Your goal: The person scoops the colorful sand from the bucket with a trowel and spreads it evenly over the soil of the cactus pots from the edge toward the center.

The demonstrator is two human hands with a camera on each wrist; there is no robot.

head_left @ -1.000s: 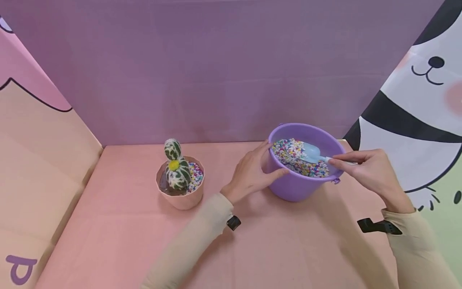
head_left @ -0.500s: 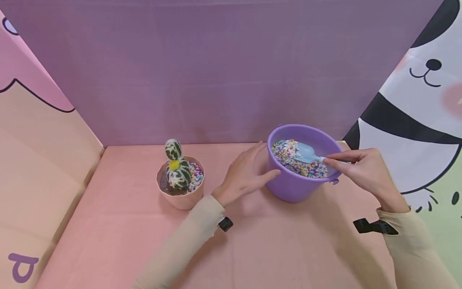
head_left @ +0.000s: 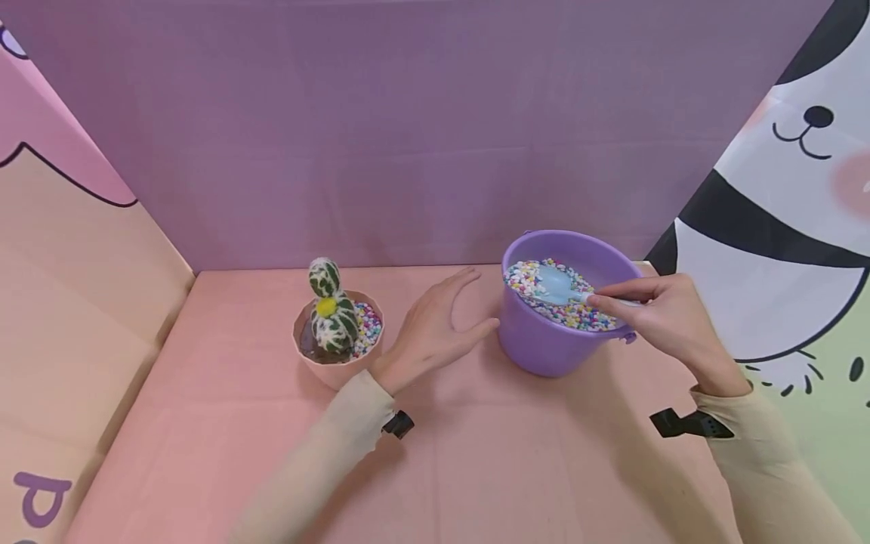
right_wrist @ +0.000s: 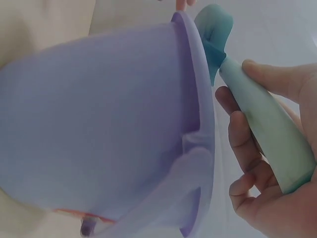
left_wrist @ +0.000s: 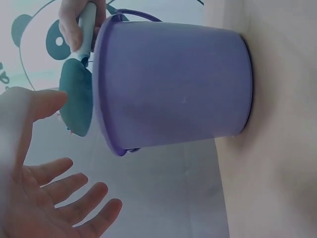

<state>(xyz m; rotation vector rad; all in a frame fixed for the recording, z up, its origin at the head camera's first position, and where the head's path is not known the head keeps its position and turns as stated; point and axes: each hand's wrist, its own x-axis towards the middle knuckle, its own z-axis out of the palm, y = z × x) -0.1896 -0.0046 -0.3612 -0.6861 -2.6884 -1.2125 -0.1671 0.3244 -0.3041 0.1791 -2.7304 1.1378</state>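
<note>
My right hand (head_left: 669,317) grips the pale handle of a small blue scoop (head_left: 555,284). Colourful beads fill the scoop, which is above the rim of a purple bucket (head_left: 550,347). More beads (head_left: 578,316) lie inside the bucket. From the left wrist view, the scoop (left_wrist: 77,96) stands clear of the bucket's rim. My left hand (head_left: 428,325) is held off the bucket's left side, fingers spread and holding nothing. Left of that hand stands a pink pot (head_left: 340,374) with a cactus (head_left: 334,325) in it. Beads (head_left: 367,329) cover the right part of the pot; its left part shows a brown surface.
Pink cloth (head_left: 476,468) covers the table. Behind it rises a purple backdrop (head_left: 408,136). A panel with a panda print (head_left: 782,302) stands on the right, and a printed beige and pink panel (head_left: 68,302) on the left. The bucket's handle (left_wrist: 138,15) hangs at its side.
My left hand has come off the bucket's rim and moved left toward the pot. The loaded scoop has shifted left across the bucket in my right hand, up to its left rim.
</note>
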